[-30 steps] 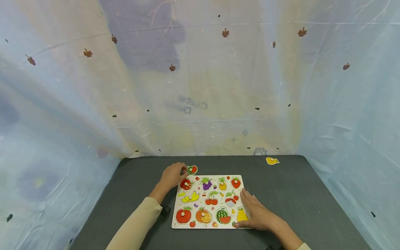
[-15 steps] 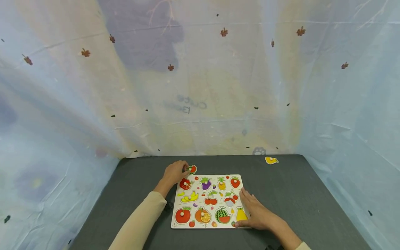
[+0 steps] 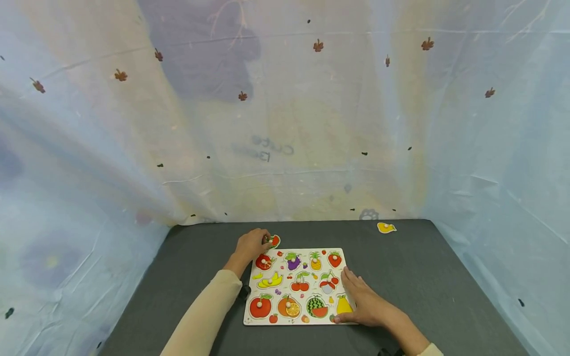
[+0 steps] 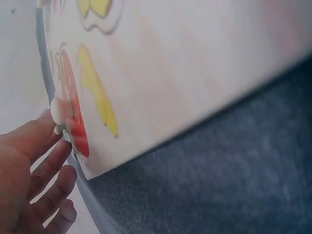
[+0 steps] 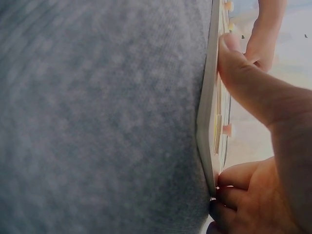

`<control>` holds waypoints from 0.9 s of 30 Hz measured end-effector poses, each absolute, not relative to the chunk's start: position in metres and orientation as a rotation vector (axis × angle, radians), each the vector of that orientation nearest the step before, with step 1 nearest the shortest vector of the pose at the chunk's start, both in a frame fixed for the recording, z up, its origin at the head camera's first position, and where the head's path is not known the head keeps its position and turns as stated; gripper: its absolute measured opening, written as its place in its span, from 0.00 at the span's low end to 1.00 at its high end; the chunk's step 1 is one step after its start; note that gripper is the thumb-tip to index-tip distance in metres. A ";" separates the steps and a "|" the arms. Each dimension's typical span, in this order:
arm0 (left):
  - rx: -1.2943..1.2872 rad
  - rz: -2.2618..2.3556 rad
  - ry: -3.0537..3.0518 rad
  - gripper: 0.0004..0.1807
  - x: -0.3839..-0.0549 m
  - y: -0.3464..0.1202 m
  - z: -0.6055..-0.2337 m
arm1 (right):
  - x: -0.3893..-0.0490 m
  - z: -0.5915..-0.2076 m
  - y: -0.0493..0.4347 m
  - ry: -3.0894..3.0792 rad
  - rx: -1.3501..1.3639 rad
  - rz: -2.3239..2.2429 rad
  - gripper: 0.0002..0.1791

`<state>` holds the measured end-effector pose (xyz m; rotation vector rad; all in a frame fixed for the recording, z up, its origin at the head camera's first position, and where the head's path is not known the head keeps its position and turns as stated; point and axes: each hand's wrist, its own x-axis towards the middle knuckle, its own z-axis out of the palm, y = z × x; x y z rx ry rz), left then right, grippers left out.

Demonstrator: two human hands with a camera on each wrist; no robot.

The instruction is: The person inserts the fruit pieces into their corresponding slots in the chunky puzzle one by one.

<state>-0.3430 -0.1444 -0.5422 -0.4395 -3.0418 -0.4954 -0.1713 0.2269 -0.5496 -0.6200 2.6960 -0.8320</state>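
A white fruit puzzle board point(image 3: 287, 269) lies on the dark table, most fruit pieces on it bearing small knobs. Just beyond its far left corner is a loose watermelon puzzle piece point(image 3: 275, 241). My left hand point(image 3: 250, 246) pinches that piece by its knob, thumb and forefinger covering its left part. In the left wrist view, the left hand point(image 4: 34, 170) shows just past the board's corner, beside a knob point(image 4: 61, 111). My right hand point(image 3: 369, 301) rests along the board's right edge, fingers fairly straight and thumb near the front corner. The right wrist view shows its thumb point(image 5: 239, 63) lying over the board.
A yellow pear piece point(image 3: 386, 228) lies near the table's far edge, to the right. On the board, the watermelon picture point(image 3: 317, 306) and the pear picture point(image 3: 344, 304) show no knobs. A patterned curtain point(image 3: 285, 113) rises behind the table point(image 3: 427, 277) and along both sides.
My left hand has shifted slightly right and farther over the watermelon piece, its thumb and forefinger closing in at the knob. The right hand and board stay in place.
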 end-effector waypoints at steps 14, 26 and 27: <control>-0.350 -0.489 -3.019 0.09 -0.343 -0.135 -0.542 | -0.173 -0.554 0.229 2.696 -0.631 -0.827 0.73; -0.343 -0.462 -2.980 0.08 -0.339 -0.132 -0.537 | -0.171 -0.550 0.227 2.693 -0.635 -0.851 0.73; -0.354 -0.460 -2.973 0.08 -0.338 -0.132 -0.537 | -0.171 -0.550 0.227 2.691 -0.635 -0.854 0.73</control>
